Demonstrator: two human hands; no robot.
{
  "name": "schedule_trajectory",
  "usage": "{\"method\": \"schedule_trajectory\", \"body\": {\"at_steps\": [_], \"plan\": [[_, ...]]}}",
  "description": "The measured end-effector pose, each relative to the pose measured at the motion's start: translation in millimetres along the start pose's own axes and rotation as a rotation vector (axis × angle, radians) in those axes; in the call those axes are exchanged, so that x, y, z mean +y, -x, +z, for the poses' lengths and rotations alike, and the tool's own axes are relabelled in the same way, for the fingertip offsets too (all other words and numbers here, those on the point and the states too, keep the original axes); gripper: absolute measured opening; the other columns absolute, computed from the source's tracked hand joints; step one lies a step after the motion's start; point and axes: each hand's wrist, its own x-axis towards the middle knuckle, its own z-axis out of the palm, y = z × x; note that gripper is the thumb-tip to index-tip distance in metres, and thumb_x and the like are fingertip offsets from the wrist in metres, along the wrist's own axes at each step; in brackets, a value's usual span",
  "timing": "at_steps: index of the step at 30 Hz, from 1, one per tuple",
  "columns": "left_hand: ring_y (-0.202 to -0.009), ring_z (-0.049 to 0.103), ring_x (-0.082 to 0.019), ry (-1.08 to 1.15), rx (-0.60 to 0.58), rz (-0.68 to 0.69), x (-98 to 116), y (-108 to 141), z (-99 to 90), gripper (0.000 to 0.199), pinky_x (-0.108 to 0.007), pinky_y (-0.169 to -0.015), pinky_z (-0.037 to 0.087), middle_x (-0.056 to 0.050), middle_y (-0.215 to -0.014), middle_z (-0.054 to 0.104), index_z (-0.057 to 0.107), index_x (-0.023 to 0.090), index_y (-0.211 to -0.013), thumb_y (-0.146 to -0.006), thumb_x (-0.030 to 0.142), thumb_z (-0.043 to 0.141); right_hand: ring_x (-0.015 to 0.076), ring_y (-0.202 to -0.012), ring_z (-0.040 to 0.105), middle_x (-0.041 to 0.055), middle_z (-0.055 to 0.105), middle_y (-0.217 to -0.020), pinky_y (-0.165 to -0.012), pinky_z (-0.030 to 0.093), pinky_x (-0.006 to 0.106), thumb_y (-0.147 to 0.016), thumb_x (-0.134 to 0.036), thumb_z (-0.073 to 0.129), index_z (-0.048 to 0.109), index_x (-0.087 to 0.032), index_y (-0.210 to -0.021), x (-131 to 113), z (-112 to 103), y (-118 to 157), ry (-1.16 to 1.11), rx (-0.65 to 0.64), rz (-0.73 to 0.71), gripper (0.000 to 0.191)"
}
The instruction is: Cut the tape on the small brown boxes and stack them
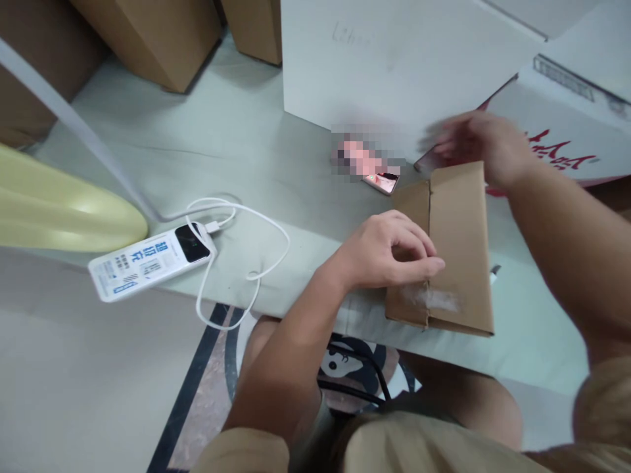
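A small brown cardboard box (458, 249) lies on the pale green tabletop, a seam running along it and a piece of clear tape (438, 299) near its front end. My left hand (392, 253) is over the box's left side, fingers loosely curled and thumb slightly apart, with nothing visible between them. Whether it presses on the cardboard I cannot tell. Beyond the box's far end, my right hand (478, 144) is blurred by motion, close to a white carton with red writing (557, 131). A thin dark-edged thing (426, 159) shows below its fingers; whether they touch it is unclear.
A lit phone (382, 180), partly pixelated, lies behind the box. To the left is a white power bank (152, 259) with a looping white cable (276, 226), beside a yellow rounded object (64, 200). A big white box (394, 66) and brown cartons (148, 39) stand at the back.
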Motion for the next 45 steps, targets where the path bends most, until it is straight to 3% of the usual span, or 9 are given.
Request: {"method": "schedule_trajectory", "body": {"at_steps": [3,6,12,21,29,32,35,40,45], "plan": [[-0.097,0.067,-0.020,0.007,0.001,0.008,-1.0,-1.6,4.5,0.022,-0.036,-0.090,0.054,-0.003,-0.086,0.080,0.070,0.023,-0.057,-0.078,0.030,0.072,0.0172,-0.088,0.074,0.0113,0.077,-0.105,-0.078,0.053,0.036,-0.084,-0.030,0.062,0.071,-0.022,-0.089,28.4,-21.8,69.4,-0.260,0.364,0.110,0.013],[-0.095,0.068,-0.019,0.003,0.008,0.024,-1.6,-4.8,9.1,0.021,-0.036,-0.089,0.054,-0.004,-0.088,0.080,0.071,0.022,-0.060,-0.079,0.030,0.072,0.0289,-0.097,0.073,0.0131,0.076,-0.108,-0.087,0.054,0.048,-0.060,-0.046,0.079,0.067,-0.028,-0.080,59.1,-17.2,152.1,-0.392,0.598,0.154,0.029],[-0.100,0.068,-0.019,-0.086,0.074,0.042,-10.2,-11.3,27.3,0.016,-0.036,-0.096,0.052,-0.007,-0.100,0.075,0.073,0.020,-0.081,-0.083,0.035,0.066,0.0356,-0.136,0.058,0.0086,0.064,-0.142,-0.118,0.041,0.062,-0.077,-0.067,0.066,0.059,-0.034,-0.132,87.3,30.5,250.1,-0.461,0.339,0.241,0.064],[-0.134,0.056,-0.031,0.015,0.145,-0.248,-44.5,-11.8,31.6,0.072,-0.039,-0.107,0.050,-0.012,-0.144,0.057,0.060,0.025,-0.129,-0.070,0.066,0.075,0.0244,-0.161,0.020,-0.0020,0.020,-0.173,-0.133,0.023,0.050,-0.092,-0.073,0.044,0.023,-0.035,-0.162,102.1,58.6,255.0,-0.564,0.169,-0.109,0.083],[-0.118,0.067,-0.027,0.305,0.199,-0.411,-42.0,-11.1,42.3,0.060,-0.037,-0.091,0.058,-0.009,-0.136,0.065,0.059,0.025,-0.130,-0.073,0.043,0.064,0.0315,-0.159,0.025,-0.0060,0.021,-0.170,-0.123,0.041,0.058,-0.092,-0.077,0.028,0.037,-0.045,-0.149,70.0,39.6,263.3,-0.348,0.681,-0.189,0.066],[-0.086,0.071,-0.018,0.293,0.124,-0.638,-46.5,-7.6,46.6,0.082,-0.030,-0.070,0.058,-0.006,-0.122,0.072,0.048,0.030,-0.145,-0.065,0.024,0.064,0.0310,-0.151,0.041,-0.0009,0.038,-0.162,-0.120,0.045,0.056,-0.094,-0.071,0.037,0.046,-0.042,-0.143,58.6,28.3,266.5,-0.348,0.632,-0.211,0.058],[-0.091,0.072,-0.019,0.151,0.027,-0.752,-50.3,-4.2,53.1,0.092,-0.032,-0.076,0.059,-0.006,-0.125,0.072,0.041,0.031,-0.152,-0.065,0.020,0.067,0.0323,-0.147,0.046,0.0028,0.060,-0.146,-0.126,0.036,0.059,-0.096,-0.061,0.046,0.065,-0.034,-0.126,55.9,21.8,267.6,-0.316,0.503,-0.297,0.045],[-0.151,0.040,-0.033,-0.217,0.114,-0.144,-33.8,-6.0,58.1,0.055,-0.050,-0.124,0.036,-0.005,-0.154,0.054,0.066,0.030,-0.131,-0.084,0.058,0.065,0.0331,-0.154,0.036,-0.0004,0.058,-0.150,-0.130,0.025,0.062,-0.095,-0.057,0.052,0.068,-0.034,-0.130,55.8,20.7,264.1,-0.217,0.327,-0.374,0.045],[-0.152,0.039,-0.034,-0.447,-0.134,0.188,-13.7,-8.1,63.7,0.052,-0.058,-0.129,0.022,-0.005,-0.142,0.064,0.071,0.032,-0.126,-0.090,0.066,0.055,0.0294,-0.156,0.033,-0.0013,0.054,-0.155,-0.133,0.019,0.058,-0.098,-0.052,0.051,0.063,-0.035,-0.138,56.9,27.6,258.0,-0.197,0.279,-0.453,0.046]]}}
